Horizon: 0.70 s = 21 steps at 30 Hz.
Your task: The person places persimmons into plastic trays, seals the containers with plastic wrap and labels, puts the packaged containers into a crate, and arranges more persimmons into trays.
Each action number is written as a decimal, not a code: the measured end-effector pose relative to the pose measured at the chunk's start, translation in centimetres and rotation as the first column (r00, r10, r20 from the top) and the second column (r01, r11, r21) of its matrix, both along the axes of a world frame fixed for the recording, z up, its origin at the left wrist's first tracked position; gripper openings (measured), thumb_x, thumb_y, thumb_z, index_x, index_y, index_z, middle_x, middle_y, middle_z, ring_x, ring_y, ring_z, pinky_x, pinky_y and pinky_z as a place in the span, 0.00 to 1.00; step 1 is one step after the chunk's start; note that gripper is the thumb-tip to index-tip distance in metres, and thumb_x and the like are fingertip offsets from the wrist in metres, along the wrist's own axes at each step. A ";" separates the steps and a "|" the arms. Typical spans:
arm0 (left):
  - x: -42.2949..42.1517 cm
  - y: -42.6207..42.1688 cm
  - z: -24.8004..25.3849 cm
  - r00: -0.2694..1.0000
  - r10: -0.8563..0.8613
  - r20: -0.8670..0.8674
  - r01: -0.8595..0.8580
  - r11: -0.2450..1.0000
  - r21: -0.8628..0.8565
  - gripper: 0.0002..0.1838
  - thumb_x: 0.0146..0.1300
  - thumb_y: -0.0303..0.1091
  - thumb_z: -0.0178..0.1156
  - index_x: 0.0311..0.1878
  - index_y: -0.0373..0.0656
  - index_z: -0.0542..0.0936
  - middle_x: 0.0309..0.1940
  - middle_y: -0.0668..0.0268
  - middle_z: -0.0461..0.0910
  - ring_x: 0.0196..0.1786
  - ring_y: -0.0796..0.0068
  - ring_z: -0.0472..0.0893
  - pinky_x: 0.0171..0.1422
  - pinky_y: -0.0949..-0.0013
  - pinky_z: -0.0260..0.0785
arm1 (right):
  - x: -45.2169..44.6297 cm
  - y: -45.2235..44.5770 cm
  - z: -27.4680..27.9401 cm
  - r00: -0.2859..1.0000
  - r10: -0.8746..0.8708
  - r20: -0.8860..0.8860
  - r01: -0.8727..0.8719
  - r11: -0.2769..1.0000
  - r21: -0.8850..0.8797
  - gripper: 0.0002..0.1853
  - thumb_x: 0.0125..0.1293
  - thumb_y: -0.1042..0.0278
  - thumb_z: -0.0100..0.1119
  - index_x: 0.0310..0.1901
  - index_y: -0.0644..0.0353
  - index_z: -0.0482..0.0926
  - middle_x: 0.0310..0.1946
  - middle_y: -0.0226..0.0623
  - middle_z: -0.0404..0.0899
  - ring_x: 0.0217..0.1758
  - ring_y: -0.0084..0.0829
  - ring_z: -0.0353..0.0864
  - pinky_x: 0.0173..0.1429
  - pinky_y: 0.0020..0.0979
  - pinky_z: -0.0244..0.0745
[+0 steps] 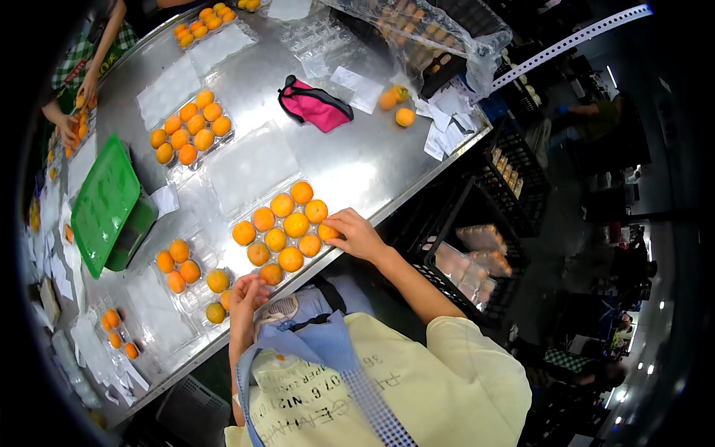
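Note:
An open clear plastic tray (283,194) holds several orange fruits in rows near the table's front edge. My right hand (353,234) has its fingers closed around an orange fruit (326,232) at the tray's right corner. My left hand (249,292) is at the table edge, between that tray and a neighbouring tray, its fingers bent together. Beside its fingertips lies a fruit (271,274) in the near row; a greener fruit (215,313) sits just left of this hand. What the left fingers hold, if anything, is hidden.
On the metal table (372,175) are another filled tray (191,128), a green lidded bin (112,201), a pink pouch (319,106) and loose papers (450,123). A co-worker's hands (68,125) touch fruit at the upper left. Black crates (439,261) stand beyond the right edge.

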<state>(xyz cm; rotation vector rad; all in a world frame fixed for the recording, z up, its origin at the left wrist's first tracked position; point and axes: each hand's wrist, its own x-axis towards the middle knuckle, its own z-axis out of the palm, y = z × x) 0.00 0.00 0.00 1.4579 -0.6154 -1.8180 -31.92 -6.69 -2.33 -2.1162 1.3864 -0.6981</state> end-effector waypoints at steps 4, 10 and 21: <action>0.0 -0.3 -0.6 1.000 -0.004 -0.007 0.003 1.000 -0.014 0.12 0.68 0.37 0.57 0.50 0.42 0.76 0.41 0.66 0.81 0.37 0.80 0.78 0.40 0.77 0.72 | -0.1 0.1 1.4 0.983 -0.138 0.118 0.140 0.990 -0.002 0.16 0.54 0.68 0.68 0.45 0.61 0.81 0.44 0.38 0.78 0.49 0.39 0.75 0.53 0.33 0.73; 1.2 -0.1 -0.4 1.000 0.002 0.018 -0.002 1.000 -0.022 0.14 0.68 0.37 0.57 0.52 0.40 0.75 0.41 0.64 0.81 0.37 0.79 0.79 0.39 0.76 0.73 | -2.9 2.9 2.6 0.961 -0.275 0.013 0.264 0.936 0.232 0.09 0.57 0.64 0.65 0.38 0.57 0.82 0.30 0.39 0.83 0.35 0.40 0.82 0.42 0.36 0.76; 0.9 0.3 -2.4 0.994 0.071 0.079 -0.063 0.993 -0.098 0.11 0.66 0.34 0.59 0.49 0.42 0.76 0.39 0.66 0.81 0.35 0.82 0.78 0.38 0.78 0.71 | -2.3 -0.8 6.3 0.997 -0.080 0.018 0.068 0.926 0.371 0.16 0.62 0.62 0.61 0.49 0.56 0.81 0.41 0.43 0.83 0.41 0.37 0.82 0.46 0.33 0.76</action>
